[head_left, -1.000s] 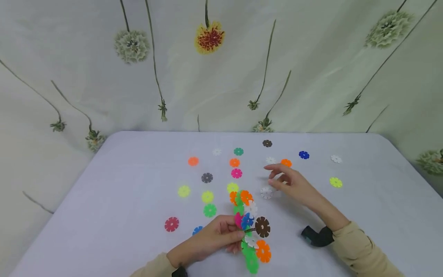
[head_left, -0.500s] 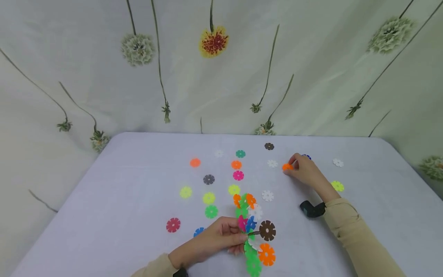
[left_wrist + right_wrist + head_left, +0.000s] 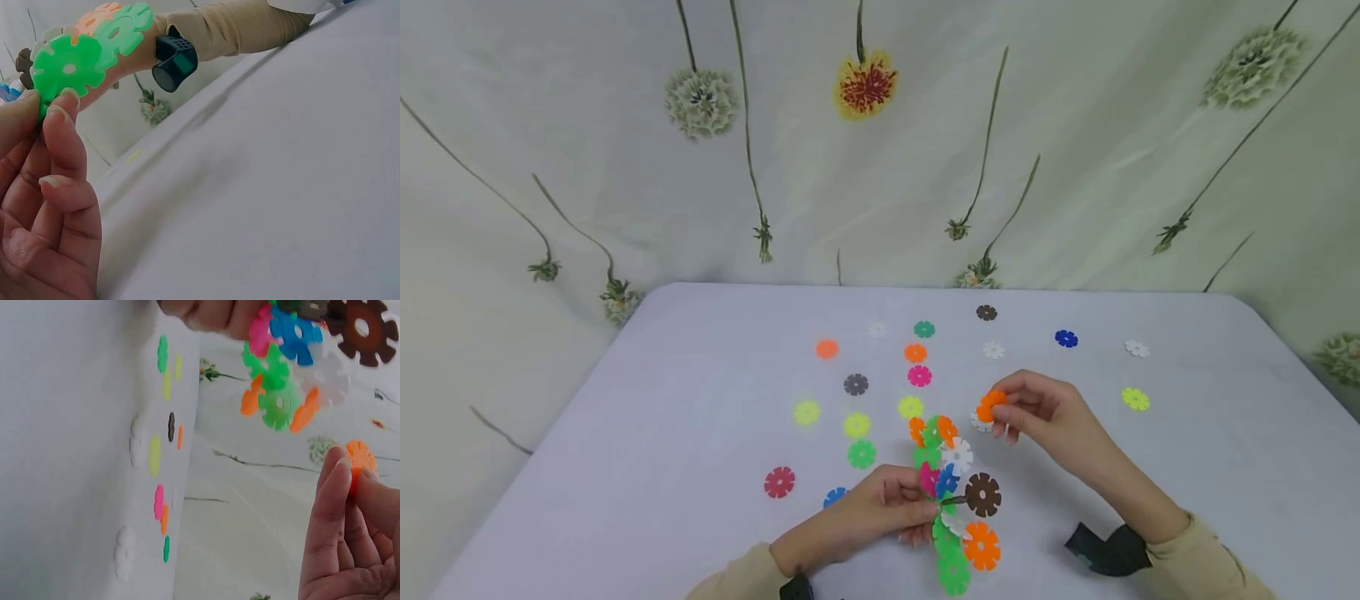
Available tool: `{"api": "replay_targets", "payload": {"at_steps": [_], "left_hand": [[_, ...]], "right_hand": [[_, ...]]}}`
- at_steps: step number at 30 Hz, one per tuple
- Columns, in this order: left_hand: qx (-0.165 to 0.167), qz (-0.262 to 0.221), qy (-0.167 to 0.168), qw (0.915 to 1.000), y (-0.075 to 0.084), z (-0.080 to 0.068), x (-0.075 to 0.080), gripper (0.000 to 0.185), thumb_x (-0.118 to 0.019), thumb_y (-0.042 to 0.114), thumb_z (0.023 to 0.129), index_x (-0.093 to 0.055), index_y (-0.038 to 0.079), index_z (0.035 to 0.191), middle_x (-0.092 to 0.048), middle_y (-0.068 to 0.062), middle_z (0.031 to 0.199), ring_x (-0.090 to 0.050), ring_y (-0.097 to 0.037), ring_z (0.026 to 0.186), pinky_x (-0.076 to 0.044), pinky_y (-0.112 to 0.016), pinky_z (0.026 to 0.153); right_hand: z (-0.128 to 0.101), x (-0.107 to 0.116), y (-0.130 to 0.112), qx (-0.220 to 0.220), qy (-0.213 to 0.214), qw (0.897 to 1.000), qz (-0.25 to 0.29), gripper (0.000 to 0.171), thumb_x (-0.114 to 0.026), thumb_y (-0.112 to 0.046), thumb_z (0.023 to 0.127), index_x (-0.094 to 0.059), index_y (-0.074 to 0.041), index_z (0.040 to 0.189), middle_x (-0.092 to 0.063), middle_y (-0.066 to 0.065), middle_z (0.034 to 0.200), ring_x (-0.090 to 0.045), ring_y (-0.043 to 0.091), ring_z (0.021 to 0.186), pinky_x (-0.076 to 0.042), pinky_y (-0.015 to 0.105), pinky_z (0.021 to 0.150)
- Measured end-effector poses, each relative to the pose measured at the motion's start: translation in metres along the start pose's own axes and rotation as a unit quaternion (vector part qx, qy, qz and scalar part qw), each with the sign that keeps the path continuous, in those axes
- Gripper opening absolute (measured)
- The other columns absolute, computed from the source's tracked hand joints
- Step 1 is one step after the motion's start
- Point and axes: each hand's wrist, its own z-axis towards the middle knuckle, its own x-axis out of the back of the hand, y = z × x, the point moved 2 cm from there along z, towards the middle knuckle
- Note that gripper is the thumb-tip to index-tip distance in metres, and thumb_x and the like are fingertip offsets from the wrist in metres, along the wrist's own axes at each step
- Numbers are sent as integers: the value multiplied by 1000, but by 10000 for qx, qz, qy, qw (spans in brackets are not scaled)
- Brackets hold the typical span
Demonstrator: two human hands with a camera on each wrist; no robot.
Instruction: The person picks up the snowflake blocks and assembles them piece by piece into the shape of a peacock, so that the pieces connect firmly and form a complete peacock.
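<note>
L hand (image 3: 880, 508): thumb + index tips pinching disc chain (image 3: 946, 537) approx. mid-length; other fingers loosely bent. L wrist view: tips at edge of a green disc.

Chain = notched flower-type discs slotted together, held up over table (image 3: 662, 500), running away from person. Far end: green + orange discs, w/ white just nearer. Mid: pink disc (image 3: 928, 479), blue disc (image 3: 947, 481); brown disc (image 3: 982, 495) out to R on a dark piece seen edge-on. Near end: green discs, white, orange out to R.

R hand (image 3: 1048, 417): thumb + index pinching orange disc (image 3: 990, 406), held up, near chain's far end but apart from it (gap clear in R wrist view). Remaining fingers partly hidden in head view. White disc (image 3: 979, 423) on table behind orange one, partly covered.

Loose discs, table: red (image 3: 779, 482) far L of chain; blue partly hidden by L forearm; green (image 3: 862, 454) + 3 yellow beyond L hand; dk grey, pink, 2 orange, teal, whites, brown farther back. Right side: dk blue (image 3: 1066, 338), white (image 3: 1137, 348), yellow (image 3: 1135, 399).

Black wrist device (image 3: 1108, 550) on R wrist. Tan sleeves. Backdrop: flower-print cloth (image 3: 910, 167).
</note>
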Motion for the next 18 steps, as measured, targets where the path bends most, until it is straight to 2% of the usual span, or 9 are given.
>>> {"api": "replay_targets", "payload": {"at_steps": [3, 6, 10, 18], "left_hand": [[8, -25, -15, 10000, 0, 0, 1, 26, -53, 5, 95, -48, -21, 94, -61, 0, 76, -52, -7, 61, -45, -17, 58], [41, -69, -31, 10000, 0, 0, 1, 27, -52, 5, 95, -47, -22, 96, -61, -1, 76, -52, -7, 61, -45, -17, 58], [100, -145, -69, 9998, -1, -1, 1, 28, -53, 6, 95, -46, -22, 96, -60, -1, 76, -51, -7, 61, -45, -17, 59], [184, -149, -84, 9997, -1, -2, 1, 30, -51, 7, 96, -45, -22, 96, -59, 1, 74, -51, -6, 60, -45, -17, 58]], "right_hand": [[-4, -13, -4, 20, -132, 9992, 385, 10, -55, 3, 91, -59, 5, 101, -64, 16, 83, -62, 24, 67, -54, 30, 58], [-6, -21, -2, -139, -92, 9985, 518, 14, -55, 1, 92, -60, 5, 104, -64, 12, 81, -62, 23, 67, -54, 31, 59], [-8, -27, 2, -215, -161, 9986, 454, 20, -54, -2, 94, -60, 8, 110, -63, 9, 76, -60, 23, 64, -55, 32, 62], [-8, -28, 2, 163, -164, 9990, 393, 21, -52, 2, 94, -57, 7, 113, -60, 9, 74, -58, 20, 61, -54, 31, 60]]}}
